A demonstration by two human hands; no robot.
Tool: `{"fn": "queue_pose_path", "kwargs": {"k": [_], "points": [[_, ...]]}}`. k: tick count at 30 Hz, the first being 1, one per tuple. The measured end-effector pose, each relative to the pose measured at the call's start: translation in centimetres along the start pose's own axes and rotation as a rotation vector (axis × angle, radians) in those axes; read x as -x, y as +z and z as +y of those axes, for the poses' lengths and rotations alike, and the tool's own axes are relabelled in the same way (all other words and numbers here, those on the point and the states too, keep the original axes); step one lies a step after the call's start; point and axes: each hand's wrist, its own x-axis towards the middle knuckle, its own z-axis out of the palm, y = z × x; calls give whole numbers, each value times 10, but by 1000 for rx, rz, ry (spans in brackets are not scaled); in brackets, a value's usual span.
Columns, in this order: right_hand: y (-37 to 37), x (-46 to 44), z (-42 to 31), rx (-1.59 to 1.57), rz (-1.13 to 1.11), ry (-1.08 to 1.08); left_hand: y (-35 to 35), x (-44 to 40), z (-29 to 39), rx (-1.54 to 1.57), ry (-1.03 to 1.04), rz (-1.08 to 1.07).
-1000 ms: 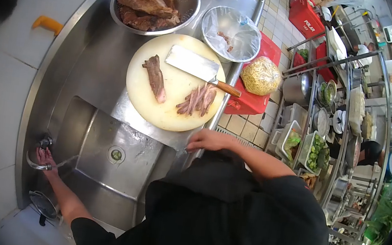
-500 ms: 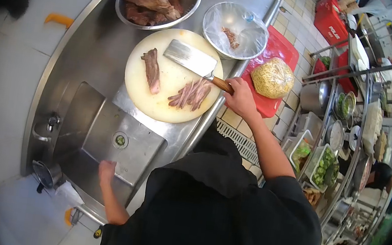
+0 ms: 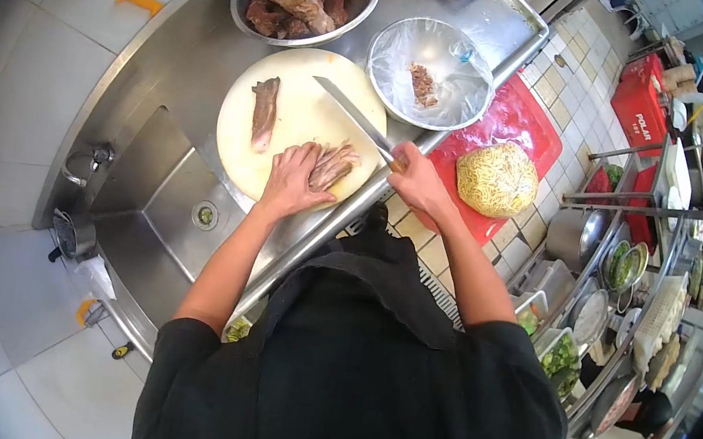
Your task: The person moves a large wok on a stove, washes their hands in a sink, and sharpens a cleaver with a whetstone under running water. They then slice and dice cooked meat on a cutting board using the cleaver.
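Your right hand [image 3: 417, 179] has its grip clamped on the wooden handle of the cleaver [image 3: 352, 117], whose blade slants over the round cutting board [image 3: 299, 75]. Your left hand [image 3: 290, 183] touches the sliced meat [image 3: 336, 164] on the board's near side, its grip apart, thumb away from fingers. The uncut meat strip [image 3: 264, 115] lies left of the slices. On the steel desk [image 3: 168, 62], the colander of meat [image 3: 364, 19] sits just beyond the board.
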Motion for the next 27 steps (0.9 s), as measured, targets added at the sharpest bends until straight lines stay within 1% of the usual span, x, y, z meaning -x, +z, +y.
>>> {"fn": "queue_pose_path", "kwargs": {"k": [3, 5, 6, 9, 12, 13, 16, 17, 20, 21, 23, 26, 27], "points": [[-8, 33, 19, -198, -77, 37, 12, 5, 6, 91, -13, -36], [-8, 53, 25, -295, -119, 65, 19, 8, 11, 67, -30, 0], [-5, 62, 26, -391, -130, 104, 22, 10, 14, 56, -39, 22], [10, 76, 29, -489, -158, 175, 11, 8, 32, -24, -121, 36], [23, 78, 27, -498, -167, 176, 22, -1, 26, -45, -12, 158], [25, 78, 24, -477, -175, 181, 24, -4, 25, -69, 12, 160], [31, 73, 23, -336, -142, 89, 37, -6, 21, -28, -52, 124], [32, 74, 21, -337, -128, 98, 42, -2, 25, -31, -77, 199], [31, 83, 10, -422, -163, 156, 39, 3, 40, -29, -168, 217], [34, 82, 13, -452, -185, 149, 35, 4, 41, -11, -130, 263], [31, 81, 16, -384, -204, 185, 31, 2, 37, 24, -54, 356], [25, 76, 13, -284, -194, 212, 35, -10, 25, 231, 28, 260], [22, 75, 3, -274, -185, 235, 36, -14, 25, 226, 93, 295]]}}
